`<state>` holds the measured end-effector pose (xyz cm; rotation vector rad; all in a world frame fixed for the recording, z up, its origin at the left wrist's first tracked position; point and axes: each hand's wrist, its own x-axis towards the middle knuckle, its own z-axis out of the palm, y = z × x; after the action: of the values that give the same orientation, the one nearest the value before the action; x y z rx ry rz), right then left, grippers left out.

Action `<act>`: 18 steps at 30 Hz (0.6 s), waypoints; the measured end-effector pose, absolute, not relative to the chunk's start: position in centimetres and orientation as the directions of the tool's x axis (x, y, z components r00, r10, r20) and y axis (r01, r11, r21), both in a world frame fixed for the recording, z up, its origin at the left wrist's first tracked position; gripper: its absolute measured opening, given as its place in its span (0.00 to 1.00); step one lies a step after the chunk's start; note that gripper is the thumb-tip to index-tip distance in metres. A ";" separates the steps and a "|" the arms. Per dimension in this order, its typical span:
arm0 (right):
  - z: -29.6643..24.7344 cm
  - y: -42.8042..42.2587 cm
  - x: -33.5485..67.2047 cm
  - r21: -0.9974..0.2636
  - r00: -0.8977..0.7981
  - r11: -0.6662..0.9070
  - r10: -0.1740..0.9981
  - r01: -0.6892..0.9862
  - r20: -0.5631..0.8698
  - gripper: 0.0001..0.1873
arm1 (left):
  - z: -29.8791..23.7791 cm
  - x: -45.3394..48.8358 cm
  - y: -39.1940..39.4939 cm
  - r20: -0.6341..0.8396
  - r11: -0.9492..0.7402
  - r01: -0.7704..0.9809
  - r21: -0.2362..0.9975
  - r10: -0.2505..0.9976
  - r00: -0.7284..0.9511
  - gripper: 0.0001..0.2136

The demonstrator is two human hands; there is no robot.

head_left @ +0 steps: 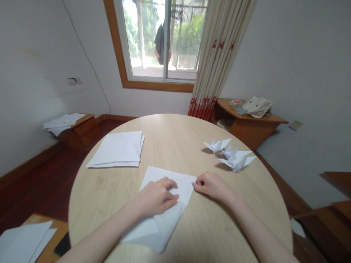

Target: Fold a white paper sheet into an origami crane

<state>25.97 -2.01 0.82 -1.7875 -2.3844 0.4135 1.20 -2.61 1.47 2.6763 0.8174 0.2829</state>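
A white sheet of paper (pixel 164 215), folded over along a diagonal, lies on the round wooden table (pixel 175 142) in front of me. My left hand (pixel 156 197) rests on top of it, fingers curled and pressing it down. My right hand (pixel 210 184) is closed in a pinch on the sheet's right corner. A stack of flat white sheets (pixel 117 149) lies at the table's left. Three folded paper cranes (pixel 230 153) stand at the right, beyond my right hand.
A low wooden corner shelf (pixel 246 124) with a bag on it stands past the table at the right, beside a curtain (pixel 216 58) and a window. Another low cabinet (pixel 79 128) with papers sits at the left wall. More paper (pixel 22 241) lies at bottom left.
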 end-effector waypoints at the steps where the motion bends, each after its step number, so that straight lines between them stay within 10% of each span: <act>1: 0.9 -2.0 26.1 -0.296 -0.285 0.256 0.957 0.920 -0.059 0.20 | 1.5 1.2 -2.6 0.092 -0.782 0.505 0.364 0.570 0.816 0.10; 18: 0.2 -0.8 27.7 -0.319 -0.220 0.197 0.975 0.927 -0.039 0.21 | 2.1 1.4 -2.8 0.057 -0.775 0.514 0.368 0.571 0.819 0.13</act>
<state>27.67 -0.82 0.24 -1.8430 -2.2910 0.4126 1.38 -2.77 2.07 2.6659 0.8210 0.2359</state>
